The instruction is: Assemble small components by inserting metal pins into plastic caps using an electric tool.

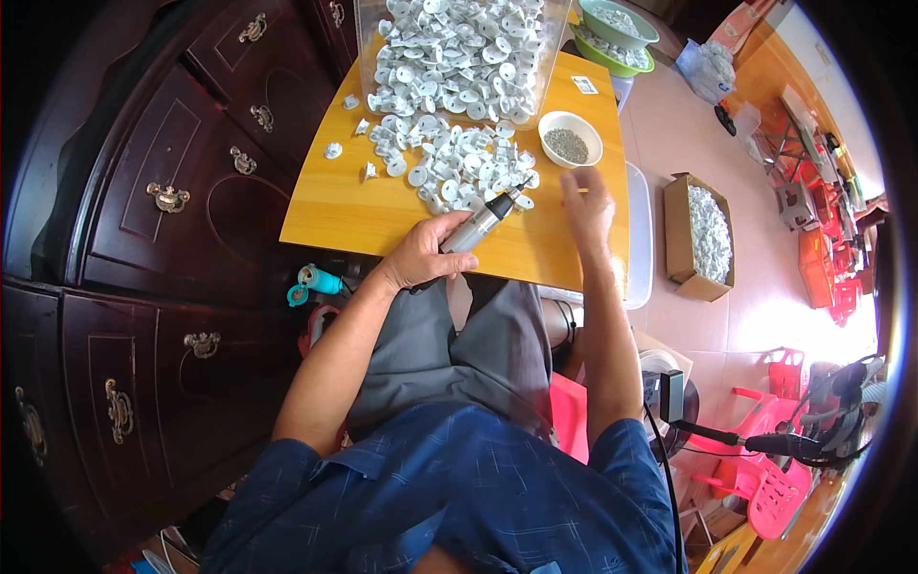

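My left hand (430, 253) is wrapped round a grey and black electric screwdriver (470, 230), tilted with its tip toward the far right. The tip reaches the near right edge of a loose heap of small white plastic spool-shaped parts (459, 158) on the wooden table (335, 210). My right hand (588, 206) is over the table's right side, just below a white bowl (595, 143) of tiny metal screws (566, 145). Its fingers are smeared by motion, so whether they pinch anything is not visible.
A clear plastic bin (555, 57) full of the same white parts stands at the table's back. Dark drawers (163, 182) rise close on the left. On the floor to the right is a cardboard box (679, 239) of white pieces. Green basins (645, 65) stand at the far right.
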{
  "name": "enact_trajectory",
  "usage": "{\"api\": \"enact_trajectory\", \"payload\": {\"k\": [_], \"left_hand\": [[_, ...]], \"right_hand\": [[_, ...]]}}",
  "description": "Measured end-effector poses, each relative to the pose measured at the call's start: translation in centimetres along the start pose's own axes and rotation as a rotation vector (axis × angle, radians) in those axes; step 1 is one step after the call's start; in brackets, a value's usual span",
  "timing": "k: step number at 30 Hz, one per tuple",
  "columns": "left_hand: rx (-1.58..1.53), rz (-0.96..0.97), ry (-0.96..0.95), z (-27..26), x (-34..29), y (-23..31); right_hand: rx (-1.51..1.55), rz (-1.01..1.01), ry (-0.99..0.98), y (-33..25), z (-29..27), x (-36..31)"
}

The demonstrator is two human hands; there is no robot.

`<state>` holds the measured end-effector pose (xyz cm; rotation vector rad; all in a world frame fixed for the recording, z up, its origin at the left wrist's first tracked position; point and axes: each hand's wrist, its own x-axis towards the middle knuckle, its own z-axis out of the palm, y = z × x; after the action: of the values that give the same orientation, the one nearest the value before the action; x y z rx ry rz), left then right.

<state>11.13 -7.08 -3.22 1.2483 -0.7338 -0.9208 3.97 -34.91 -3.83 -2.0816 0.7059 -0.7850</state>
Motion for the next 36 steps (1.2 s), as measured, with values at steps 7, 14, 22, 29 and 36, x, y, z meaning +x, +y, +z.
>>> {"api": "enact_trajectory", "payload": {"k": [7, 14, 22, 29, 36], "left_hand": [[0.020, -0.012, 0.013, 0.2, -0.2, 0.4], [0.034, -0.004, 0.010, 0.3, -0.2, 0.5], [0.108, -0.024, 0.003, 0.2, 0.0, 0.2], [0.154, -0.061, -0.022, 0.1, 0.0, 0.5], [0.155, -0.095, -0.041, 0.0, -0.3, 1.1]], "right_hand": [[-0.116, -0.151, -0.361, -2.4, 0.8, -2.0], [-0.096, -0.202, -0.365, -3.1, 0.6, -3.1], [0.511, 0.236, -0.250, -1.7, -0.2, -3.6], [0.484, 0.215, -0.141, -0.9, 0.1, -3.4], [0.410, 0.171, -0.108, -2.8, 0.2, -4.1]]}}
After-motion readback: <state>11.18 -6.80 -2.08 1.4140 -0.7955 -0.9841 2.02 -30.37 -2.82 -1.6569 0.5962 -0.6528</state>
